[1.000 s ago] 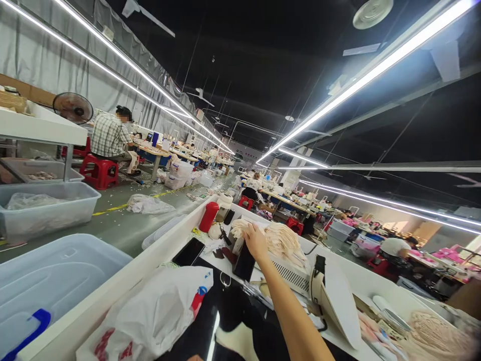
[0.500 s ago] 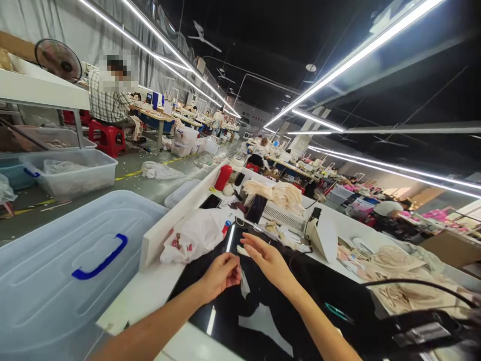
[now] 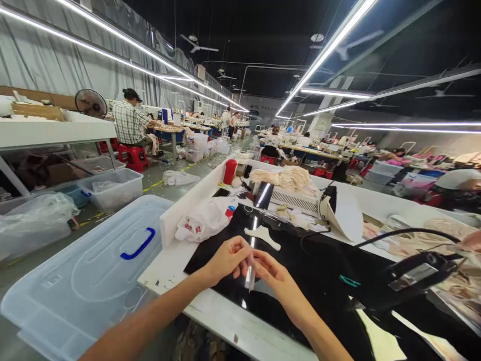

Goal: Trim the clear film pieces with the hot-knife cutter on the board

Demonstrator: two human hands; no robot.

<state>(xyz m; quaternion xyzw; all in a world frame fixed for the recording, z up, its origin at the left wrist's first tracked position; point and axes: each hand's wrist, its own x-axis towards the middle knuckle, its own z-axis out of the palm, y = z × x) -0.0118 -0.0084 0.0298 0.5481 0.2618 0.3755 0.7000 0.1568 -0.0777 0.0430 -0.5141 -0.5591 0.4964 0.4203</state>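
My left hand (image 3: 230, 258) is closed in a pinch on a small clear plastic strip (image 3: 250, 281), which hangs down over the glossy black tabletop (image 3: 311, 271). Against its fingertips, my right hand (image 3: 273, 273) is closed too, thumb and fingers pressed together at the strip's top edge. The exact grip is partly hidden by the fingers. Just beyond both hands lies a flat cream fabric piece (image 3: 263, 235). Teal thread snips (image 3: 349, 281) rest on the black surface to the right.
A white plastic bag (image 3: 205, 220) lies at the left, near a lidded clear bin (image 3: 86, 265). Stacked cream fabric (image 3: 285, 178) sits behind. A dark lamp-like device (image 3: 417, 276) stands at right, with pale cut pieces (image 3: 379, 333) below it. People sit at machines farther off.
My right hand has come in from its raised, spread position to meet the left, and its fingers have closed. The view has swung, and the cream piece now shows fully beyond my hands.
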